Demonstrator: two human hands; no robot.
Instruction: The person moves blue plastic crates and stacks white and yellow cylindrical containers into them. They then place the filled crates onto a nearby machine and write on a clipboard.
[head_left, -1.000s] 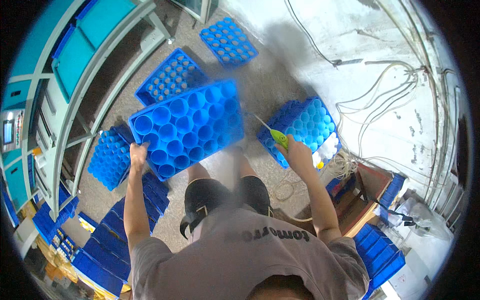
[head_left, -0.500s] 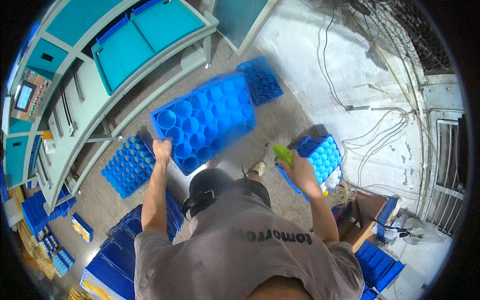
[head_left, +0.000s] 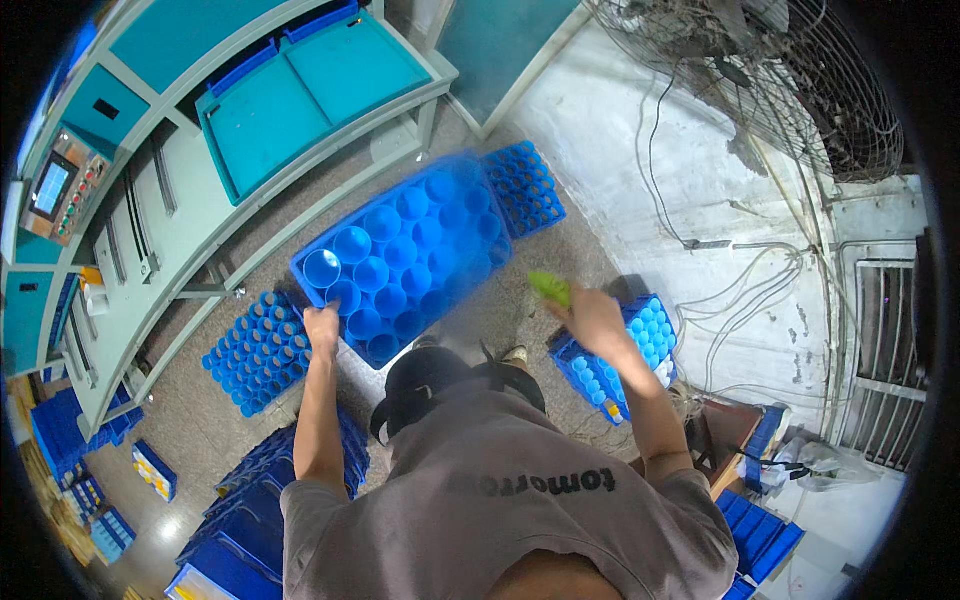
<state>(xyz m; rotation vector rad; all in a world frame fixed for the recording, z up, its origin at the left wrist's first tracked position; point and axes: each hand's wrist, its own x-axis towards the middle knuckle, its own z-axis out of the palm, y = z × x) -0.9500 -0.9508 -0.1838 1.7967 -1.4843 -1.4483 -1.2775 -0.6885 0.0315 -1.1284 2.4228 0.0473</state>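
Note:
A large blue crate stands in front of me, packed with rows of round, open blue cups. At its near left corner, my left hand is closed on the rim. My right hand is wrapped round a lime-green handheld tool. The tool points toward the crate's right side and is apart from it. Its exact kind does not show. A hazy, mist-like blur lies over the crate's right end and hides the cups there in part.
Blue cups stand on the floor at left. A smaller blue crate sits behind, and one with light-blue pieces at right. The machine lines the far left. Stacked blue crates stand near left; a large fan is at upper right.
My right hand and the green tool have moved a little away from me. The view has shifted slightly. My left hand keeps its hold on the crate corner.

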